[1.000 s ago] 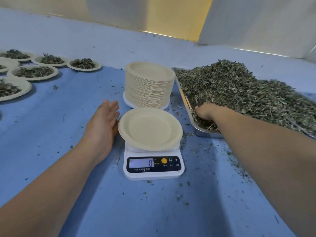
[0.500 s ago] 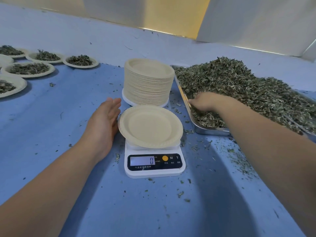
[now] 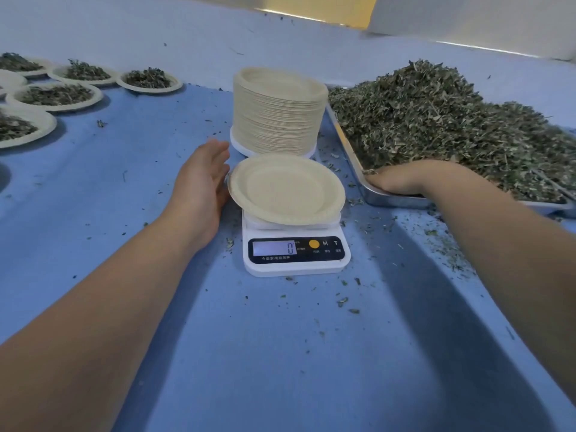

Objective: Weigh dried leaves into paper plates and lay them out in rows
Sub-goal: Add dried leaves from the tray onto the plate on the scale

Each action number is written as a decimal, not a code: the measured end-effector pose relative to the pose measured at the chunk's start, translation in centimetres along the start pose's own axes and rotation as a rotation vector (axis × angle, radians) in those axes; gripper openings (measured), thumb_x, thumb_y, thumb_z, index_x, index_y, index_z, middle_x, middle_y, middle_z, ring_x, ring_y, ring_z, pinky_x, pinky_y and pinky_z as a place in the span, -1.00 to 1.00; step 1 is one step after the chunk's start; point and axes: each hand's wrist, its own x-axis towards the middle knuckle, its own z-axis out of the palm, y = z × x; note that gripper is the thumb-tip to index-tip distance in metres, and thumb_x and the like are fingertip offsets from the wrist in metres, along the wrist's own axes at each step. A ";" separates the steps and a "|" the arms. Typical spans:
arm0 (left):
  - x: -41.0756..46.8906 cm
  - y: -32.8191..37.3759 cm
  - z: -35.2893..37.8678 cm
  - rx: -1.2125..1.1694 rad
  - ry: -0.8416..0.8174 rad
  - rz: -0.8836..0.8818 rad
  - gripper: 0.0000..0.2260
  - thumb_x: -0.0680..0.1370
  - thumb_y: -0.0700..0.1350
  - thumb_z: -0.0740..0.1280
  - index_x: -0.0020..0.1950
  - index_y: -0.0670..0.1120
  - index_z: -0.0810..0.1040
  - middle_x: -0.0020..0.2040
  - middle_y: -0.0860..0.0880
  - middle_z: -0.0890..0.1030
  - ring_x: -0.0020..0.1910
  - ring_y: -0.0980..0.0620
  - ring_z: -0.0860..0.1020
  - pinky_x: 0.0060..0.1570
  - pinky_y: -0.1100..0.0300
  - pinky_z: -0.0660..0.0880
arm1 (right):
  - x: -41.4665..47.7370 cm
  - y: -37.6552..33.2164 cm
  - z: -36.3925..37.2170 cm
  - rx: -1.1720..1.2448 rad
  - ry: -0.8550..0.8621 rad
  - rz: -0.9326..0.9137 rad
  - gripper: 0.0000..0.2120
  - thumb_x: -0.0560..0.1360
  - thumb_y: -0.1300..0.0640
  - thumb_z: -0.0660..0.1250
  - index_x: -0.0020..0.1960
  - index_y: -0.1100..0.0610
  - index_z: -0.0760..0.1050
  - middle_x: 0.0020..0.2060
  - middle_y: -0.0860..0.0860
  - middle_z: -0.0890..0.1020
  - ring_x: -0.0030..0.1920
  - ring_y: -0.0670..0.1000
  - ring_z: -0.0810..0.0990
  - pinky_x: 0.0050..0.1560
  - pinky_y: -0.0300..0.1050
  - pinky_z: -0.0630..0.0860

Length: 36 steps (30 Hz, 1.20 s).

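We see a matt, cream paper plate [image 3: 286,188] at the centre, resting on a scale [image 3: 296,267] of smooth, glossy white plastic with a dark, shiny panel. At the right the tray [image 3: 405,201] is bright polished metal, and its dried leaves [image 3: 436,120] look rough and dull. Underneath lies a matt blue cloth [image 3: 280,369]

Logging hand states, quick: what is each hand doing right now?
Left hand: open, beside the empty plate.
Right hand: in the dried leaves; grip cannot be told.
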 end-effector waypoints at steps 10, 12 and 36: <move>-0.5 0.1 -0.1 0.007 -0.002 -0.005 -0.61 0.70 0.07 0.19 0.49 -0.02 0.45 0.50 0.03 0.46 0.46 0.06 0.43 0.43 0.05 0.43 | -2.9 -1.7 2.8 0.200 0.519 -0.128 -0.61 0.68 -0.06 0.04 -0.12 0.16 0.45 -0.22 0.11 0.54 -0.21 0.14 0.50 -0.25 -0.05 0.38; -0.4 0.0 -0.1 0.015 -0.006 -0.004 -0.61 0.70 0.06 0.19 0.50 -0.02 0.44 0.50 0.03 0.46 0.45 0.06 0.44 0.43 0.06 0.44 | -3.2 -1.3 3.3 0.224 0.624 -0.174 -0.57 0.67 -0.08 0.05 -0.27 0.12 0.37 -0.36 0.10 0.49 -0.34 0.12 0.45 -0.36 -0.08 0.31; 0.3 -0.5 -0.3 0.025 0.004 0.003 -0.60 0.66 0.05 0.24 0.48 -0.02 0.47 0.43 0.05 0.51 0.42 0.03 0.49 0.23 0.14 0.51 | -3.1 0.5 1.3 0.406 0.764 -0.147 -0.56 0.68 -0.03 0.18 -0.32 0.15 0.38 -0.46 0.08 0.44 -0.46 0.05 0.34 -0.37 -0.14 0.36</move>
